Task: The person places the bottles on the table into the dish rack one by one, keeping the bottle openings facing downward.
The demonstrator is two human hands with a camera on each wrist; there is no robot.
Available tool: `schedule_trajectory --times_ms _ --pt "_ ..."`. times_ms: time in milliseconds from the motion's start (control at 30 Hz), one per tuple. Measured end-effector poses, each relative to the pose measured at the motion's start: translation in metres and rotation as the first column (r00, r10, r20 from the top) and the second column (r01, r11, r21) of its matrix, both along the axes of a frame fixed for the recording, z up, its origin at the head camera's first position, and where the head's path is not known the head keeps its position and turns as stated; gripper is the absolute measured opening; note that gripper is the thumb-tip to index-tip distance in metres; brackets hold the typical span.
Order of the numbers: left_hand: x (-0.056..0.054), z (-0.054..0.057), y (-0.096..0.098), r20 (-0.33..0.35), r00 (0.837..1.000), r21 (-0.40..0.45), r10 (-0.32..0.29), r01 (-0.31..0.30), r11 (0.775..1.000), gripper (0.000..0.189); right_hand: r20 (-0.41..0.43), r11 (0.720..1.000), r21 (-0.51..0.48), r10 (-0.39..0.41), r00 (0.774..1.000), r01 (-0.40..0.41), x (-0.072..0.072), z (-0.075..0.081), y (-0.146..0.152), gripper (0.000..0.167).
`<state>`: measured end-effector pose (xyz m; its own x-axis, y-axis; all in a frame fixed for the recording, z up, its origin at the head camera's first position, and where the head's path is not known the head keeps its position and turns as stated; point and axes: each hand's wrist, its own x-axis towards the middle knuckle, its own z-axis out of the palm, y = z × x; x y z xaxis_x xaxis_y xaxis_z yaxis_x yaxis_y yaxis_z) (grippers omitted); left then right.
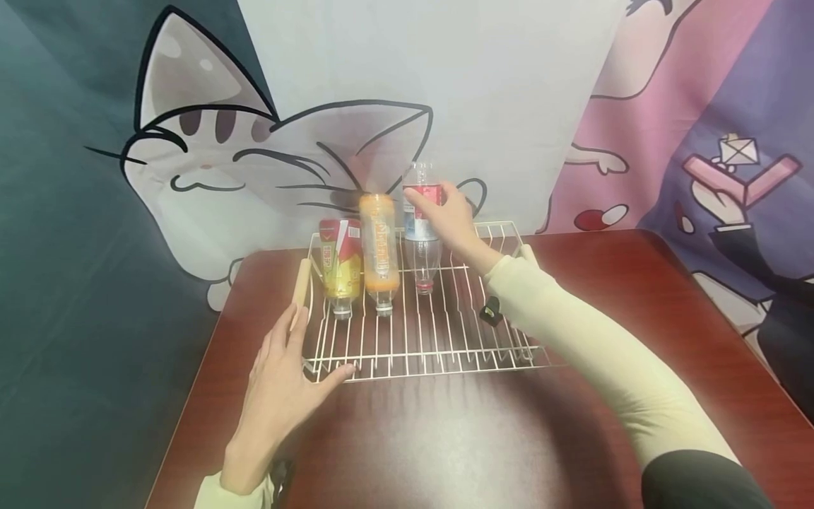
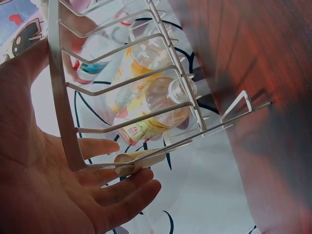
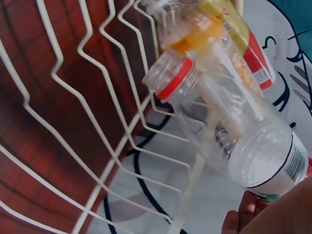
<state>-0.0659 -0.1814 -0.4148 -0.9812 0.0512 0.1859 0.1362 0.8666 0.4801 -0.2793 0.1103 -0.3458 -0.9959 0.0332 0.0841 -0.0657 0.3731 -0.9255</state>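
My right hand [image 1: 454, 223] grips a clear plastic bottle [image 1: 425, 260] by its red, white and blue label. The bottle is upside down over the wire rack [image 2: 57, 73], and a red ring circles its capless neck [image 3: 175, 80]. To its left an orange-labelled bottle [image 1: 380, 244] and a red-and-yellow bottle [image 1: 344, 265] stand neck down in the rack, leaning back. At the rack's front left corner my left hand [image 1: 280, 375] has its thumb spread along the front wires. Its nearly straight fingers [image 2: 129, 187] rest against the pale cylindrical handle [image 2: 141, 161].
The rack stands on a reddish-brown table [image 1: 420, 438], near its back edge. A second pale handle [image 1: 528, 254] is at the rack's right side, partly hidden by my sleeve. Behind the table hangs a cloth backdrop [image 1: 496, 85] with cartoon cats.
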Motion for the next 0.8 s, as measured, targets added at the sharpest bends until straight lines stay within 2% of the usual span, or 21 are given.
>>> schedule_trajectory --times_ms 133,433,633,800 --pt "0.001 0.000 0.000 0.003 1.000 0.003 0.003 -0.003 1.000 0.119 0.033 1.000 0.022 0.001 0.999 -0.002 0.002 -0.008 0.000 0.077" --pt "0.001 -0.001 0.000 0.004 1.000 0.009 0.008 -0.008 1.000 0.120 0.118 1.000 0.026 -0.004 0.993 0.001 0.001 -0.024 0.003 0.091" --pt "0.000 -0.001 0.000 -0.002 1.000 0.000 0.005 -0.005 1.000 0.120 0.094 1.000 0.022 0.003 0.996 -0.005 0.003 -0.032 0.002 0.088" --pt "0.000 -0.002 0.000 -0.008 1.000 -0.008 0.001 -0.001 1.000 0.119 0.055 1.000 0.023 0.006 0.998 -0.007 0.003 -0.037 0.000 0.074"
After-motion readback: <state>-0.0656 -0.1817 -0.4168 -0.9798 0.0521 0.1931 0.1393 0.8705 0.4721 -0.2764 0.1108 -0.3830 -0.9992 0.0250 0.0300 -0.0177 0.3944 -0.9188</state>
